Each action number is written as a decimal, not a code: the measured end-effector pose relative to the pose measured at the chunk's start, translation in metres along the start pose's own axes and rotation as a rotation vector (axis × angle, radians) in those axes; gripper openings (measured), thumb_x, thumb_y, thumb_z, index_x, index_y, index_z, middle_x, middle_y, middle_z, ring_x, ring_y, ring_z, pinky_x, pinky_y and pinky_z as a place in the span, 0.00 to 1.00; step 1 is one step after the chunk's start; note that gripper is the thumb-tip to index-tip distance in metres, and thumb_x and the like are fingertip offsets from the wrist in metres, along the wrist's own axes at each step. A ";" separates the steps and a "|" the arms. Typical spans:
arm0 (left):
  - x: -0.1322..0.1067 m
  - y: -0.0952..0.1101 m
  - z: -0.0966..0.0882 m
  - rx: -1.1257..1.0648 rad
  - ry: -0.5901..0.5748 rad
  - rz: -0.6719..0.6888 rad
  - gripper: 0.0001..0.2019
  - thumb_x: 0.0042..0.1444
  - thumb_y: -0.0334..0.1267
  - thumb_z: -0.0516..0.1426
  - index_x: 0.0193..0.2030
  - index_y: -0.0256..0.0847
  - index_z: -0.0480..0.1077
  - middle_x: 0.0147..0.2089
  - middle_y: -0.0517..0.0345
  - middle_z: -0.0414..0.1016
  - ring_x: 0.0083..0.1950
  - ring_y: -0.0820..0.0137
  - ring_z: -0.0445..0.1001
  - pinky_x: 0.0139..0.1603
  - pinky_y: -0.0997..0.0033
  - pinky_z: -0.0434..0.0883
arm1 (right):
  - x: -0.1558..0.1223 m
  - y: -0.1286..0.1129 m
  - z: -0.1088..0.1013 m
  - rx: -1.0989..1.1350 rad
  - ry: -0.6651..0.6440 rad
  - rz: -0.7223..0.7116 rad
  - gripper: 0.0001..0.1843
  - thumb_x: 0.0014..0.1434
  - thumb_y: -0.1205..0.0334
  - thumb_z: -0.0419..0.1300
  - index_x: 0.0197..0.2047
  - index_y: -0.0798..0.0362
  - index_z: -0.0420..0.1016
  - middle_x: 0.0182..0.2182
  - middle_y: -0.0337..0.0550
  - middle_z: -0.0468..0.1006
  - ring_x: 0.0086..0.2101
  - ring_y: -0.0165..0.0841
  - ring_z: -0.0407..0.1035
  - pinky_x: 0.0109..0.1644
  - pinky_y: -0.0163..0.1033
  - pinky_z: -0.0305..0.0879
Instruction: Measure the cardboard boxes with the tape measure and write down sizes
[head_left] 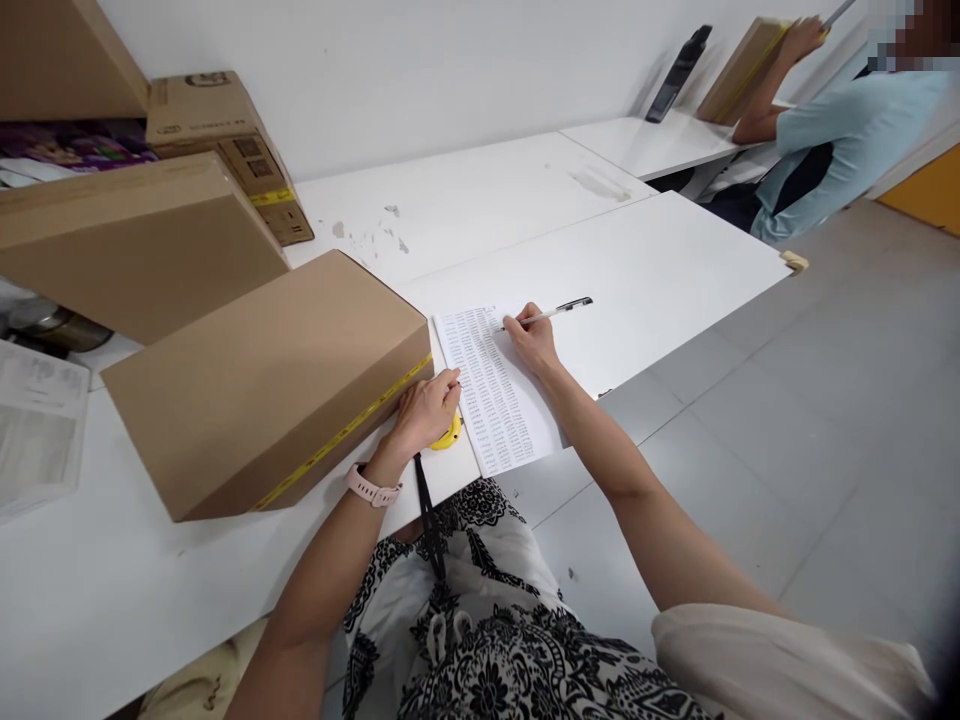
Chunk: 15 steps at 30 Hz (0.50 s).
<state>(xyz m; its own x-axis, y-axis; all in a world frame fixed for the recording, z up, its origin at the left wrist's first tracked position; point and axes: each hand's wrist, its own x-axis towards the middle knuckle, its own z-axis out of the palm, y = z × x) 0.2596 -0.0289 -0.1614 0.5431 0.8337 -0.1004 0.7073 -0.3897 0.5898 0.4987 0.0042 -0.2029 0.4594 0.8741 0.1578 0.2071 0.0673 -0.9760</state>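
My right hand pinches a pen, its tip at the upper part of a white sheet printed with columns of small text. With curled fingers, my left hand is closed over a yellow tape measure, mostly hidden beneath the palm. A black strap hangs from under that hand over the table edge. Just left of the hand stands a large closed cardboard box, with a yellow strip running along its near side. The sheet lies right of the box on the white table.
More cardboard boxes are stacked at the left, by a clear plastic-looking container. The white table runs along the wall. At the far right a co-worker handles another box, near a black bottle.
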 end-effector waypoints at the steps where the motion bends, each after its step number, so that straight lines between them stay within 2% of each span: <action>1: 0.000 0.000 0.000 -0.003 0.001 0.000 0.12 0.67 0.37 0.50 0.49 0.46 0.73 0.48 0.49 0.83 0.51 0.58 0.80 0.48 0.64 0.71 | 0.000 0.000 0.000 -0.041 0.017 -0.030 0.15 0.54 0.65 0.60 0.26 0.48 0.55 0.19 0.31 0.58 0.22 0.27 0.53 0.29 0.37 0.50; 6: 0.000 -0.001 0.001 -0.011 0.001 -0.002 0.11 0.67 0.37 0.50 0.48 0.46 0.73 0.48 0.50 0.83 0.50 0.59 0.80 0.48 0.64 0.71 | 0.000 -0.002 0.000 -0.115 0.011 -0.035 0.13 0.52 0.66 0.58 0.25 0.48 0.55 0.19 0.31 0.54 0.24 0.28 0.50 0.30 0.38 0.47; 15: 0.000 -0.001 0.000 -0.062 0.005 -0.021 0.11 0.66 0.38 0.51 0.48 0.46 0.73 0.51 0.49 0.83 0.51 0.58 0.79 0.50 0.62 0.71 | 0.001 0.001 0.002 -0.167 -0.025 -0.032 0.14 0.52 0.64 0.59 0.25 0.48 0.54 0.20 0.31 0.56 0.24 0.29 0.51 0.31 0.38 0.48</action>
<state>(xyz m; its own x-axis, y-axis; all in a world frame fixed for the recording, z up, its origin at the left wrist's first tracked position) 0.2587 -0.0288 -0.1621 0.5261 0.8434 -0.1091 0.6888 -0.3473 0.6363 0.4978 0.0058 -0.2038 0.4288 0.8847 0.1829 0.3634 0.0165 -0.9315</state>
